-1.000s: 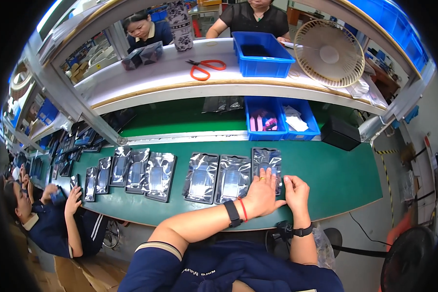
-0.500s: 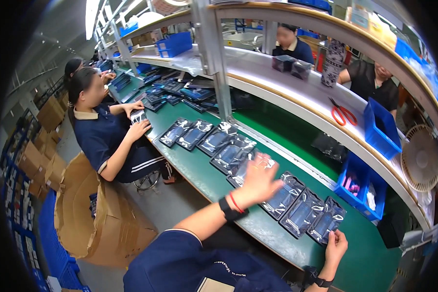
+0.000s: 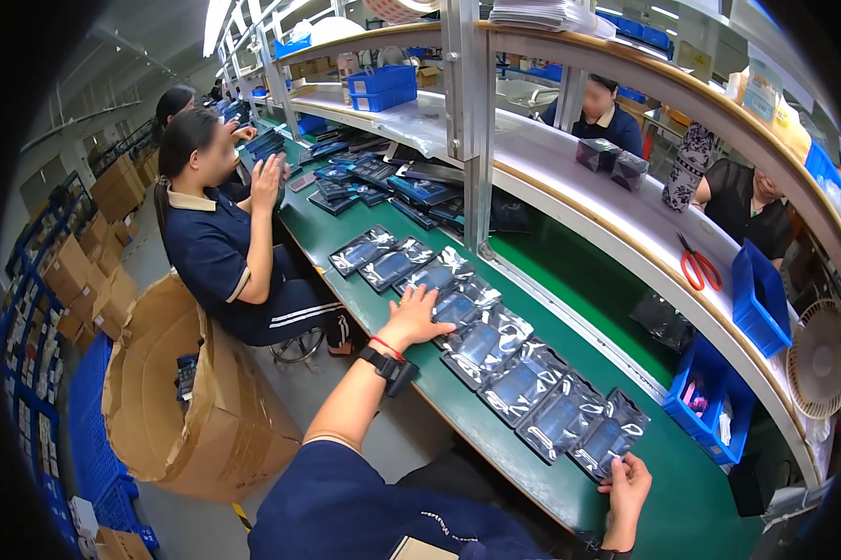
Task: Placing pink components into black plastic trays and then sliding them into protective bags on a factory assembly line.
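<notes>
A slanting row of several flat black packages in clear, shiny wrap (image 3: 523, 385) lies along the green bench, their edges close together or overlapping. My left hand (image 3: 409, 319) is spread palm down over the near edges of packages left of the row's middle, holding none of them. At the row's right end, my right hand (image 3: 629, 487) has its thumb and fingers closed at the near corner of the last package (image 3: 611, 437). That package lies on the bench, slightly askew from its neighbour.
Loose dark packages (image 3: 374, 175) are piled farther along the green bench (image 3: 691, 509). A co-worker (image 3: 217, 224) sits at left, beside a big cardboard box (image 3: 220, 420). Above the bench, a shelf (image 3: 570, 173) carries red-handled scissors (image 3: 699, 269). Blue bins (image 3: 710, 401) and a fan (image 3: 820, 359) stand at right.
My left hand has moved left along the row from its middle packages. My right hand stays at the end package. The co-worker has raised their hands, and the whole view has shifted.
</notes>
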{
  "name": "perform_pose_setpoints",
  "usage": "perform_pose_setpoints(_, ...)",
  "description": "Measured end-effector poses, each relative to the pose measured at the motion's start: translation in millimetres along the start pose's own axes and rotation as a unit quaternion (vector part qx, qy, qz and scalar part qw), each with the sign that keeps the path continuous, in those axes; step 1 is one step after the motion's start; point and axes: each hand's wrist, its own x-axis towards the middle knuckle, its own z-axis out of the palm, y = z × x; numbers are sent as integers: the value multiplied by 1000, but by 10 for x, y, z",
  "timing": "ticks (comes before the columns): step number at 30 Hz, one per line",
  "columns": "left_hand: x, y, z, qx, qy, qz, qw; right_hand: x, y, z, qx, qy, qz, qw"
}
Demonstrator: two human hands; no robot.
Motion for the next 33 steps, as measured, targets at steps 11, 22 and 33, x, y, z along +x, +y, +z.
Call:
perform_pose_setpoints(11, 794, -1126, -259, 21, 185, 207, 960, 76, -289, 1076, 136, -202, 43, 969)
perform_pose_setpoints(22, 63, 9, -650, -58, 106, 261, 958, 466, -732, -831, -221, 286, -324, 875)
perform_pose_setpoints(33, -791, 2133, -737, -95, -50, 585, 804, 816, -106, -3147, -567, 272, -23, 777)
